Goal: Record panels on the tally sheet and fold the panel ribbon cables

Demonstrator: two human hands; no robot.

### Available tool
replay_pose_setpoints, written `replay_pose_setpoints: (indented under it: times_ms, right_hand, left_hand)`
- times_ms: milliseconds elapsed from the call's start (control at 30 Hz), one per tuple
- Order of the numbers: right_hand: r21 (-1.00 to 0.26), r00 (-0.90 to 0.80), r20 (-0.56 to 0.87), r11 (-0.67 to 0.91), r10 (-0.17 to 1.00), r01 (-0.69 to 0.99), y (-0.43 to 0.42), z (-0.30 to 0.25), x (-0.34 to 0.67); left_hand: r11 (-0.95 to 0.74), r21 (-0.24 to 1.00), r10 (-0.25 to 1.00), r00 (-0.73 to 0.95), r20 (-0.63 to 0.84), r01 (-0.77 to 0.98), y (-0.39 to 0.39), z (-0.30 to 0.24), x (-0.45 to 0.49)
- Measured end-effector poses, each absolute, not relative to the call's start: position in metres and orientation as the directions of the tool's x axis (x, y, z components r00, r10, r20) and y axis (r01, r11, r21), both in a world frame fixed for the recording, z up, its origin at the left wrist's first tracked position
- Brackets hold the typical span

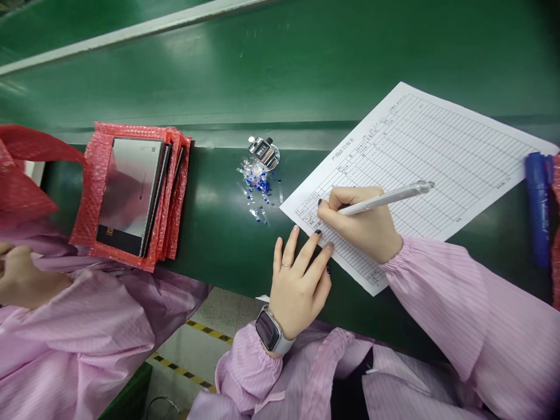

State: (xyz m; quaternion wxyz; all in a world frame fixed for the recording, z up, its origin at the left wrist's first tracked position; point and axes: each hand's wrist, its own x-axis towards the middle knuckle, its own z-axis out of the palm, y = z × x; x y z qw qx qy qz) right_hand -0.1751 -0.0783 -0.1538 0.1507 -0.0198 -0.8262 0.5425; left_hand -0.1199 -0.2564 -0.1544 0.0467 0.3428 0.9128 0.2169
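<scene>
Printed form (441, 157) lies aslant on the green bench (219, 233) in the head view, its lowest corner near the bench's front edge; green surface stretches beyond its upper edge and leftward to the red bubble pouches (168, 216). The sheet is white, ruled in a fine grid. The right hand (363, 227) pinches a white pen (394, 196) over its left part; the left hand (300, 286) is spread, fingertips at the sheet's edge. Fingers hide the pen's tip; small print is illegible.
</scene>
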Motion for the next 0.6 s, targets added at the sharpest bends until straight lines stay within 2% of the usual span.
replay_pose_setpoints:
  times_ms: [600]
  right_hand:
    - [-0.882,-0.95,0.258,0.445,0.176,-0.157,-0.0782,-0.1557,-0.1748]
  left_hand:
    - [0.68,0.425,0.642,-0.765,0.049,0.598,-0.2558,-0.1549,-0.1217]
